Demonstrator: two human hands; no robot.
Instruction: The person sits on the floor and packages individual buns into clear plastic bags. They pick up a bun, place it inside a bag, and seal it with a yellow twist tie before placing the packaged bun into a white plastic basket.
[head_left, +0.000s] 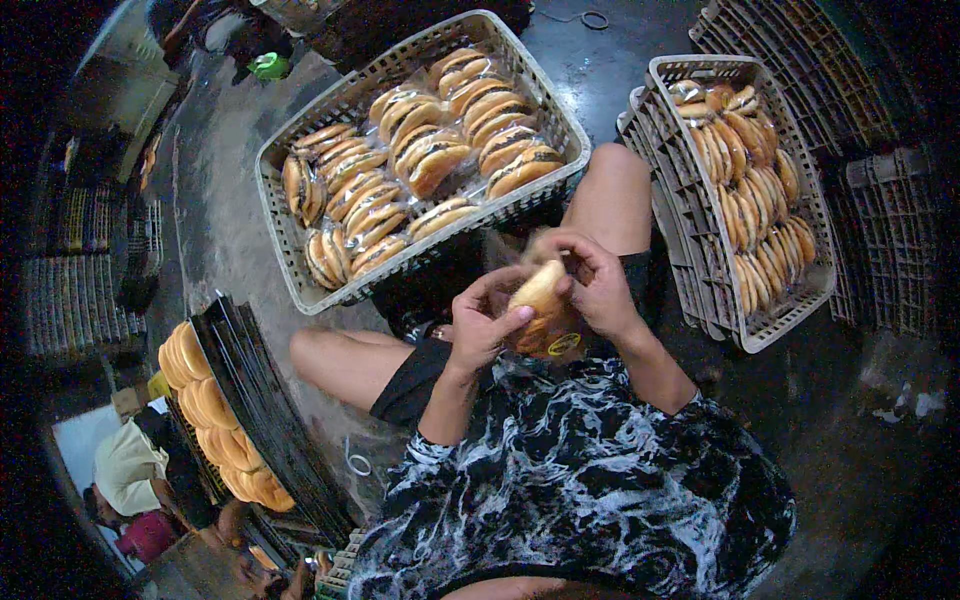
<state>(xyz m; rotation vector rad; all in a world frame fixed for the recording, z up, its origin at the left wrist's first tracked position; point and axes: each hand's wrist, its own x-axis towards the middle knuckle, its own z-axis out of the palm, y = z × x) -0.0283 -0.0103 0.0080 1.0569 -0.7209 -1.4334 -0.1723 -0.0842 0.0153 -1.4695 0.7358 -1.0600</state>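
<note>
Between my two hands, close to my chest, is a golden round bun in a clear plastic bag (546, 319) that bears a yellow printed mark. My left hand (484, 315) grips its left side, the thumb pressed on the bun. At the upper right of the bag, my right hand (589, 281) pinches its edge; the fingertips are blurred. Just beyond my hands stands a pale plastic crate (450, 232) holding several rows of bagged, dark-filled buns (431, 157).
To the right, a stack of crates (787, 330) has filled buns (761, 187) in its top one. At the left, plain buns (214, 412) lie on stacked dark trays (262, 390). Other people work at the lower left and upper left. More stacked crates (892, 225) stand far right.
</note>
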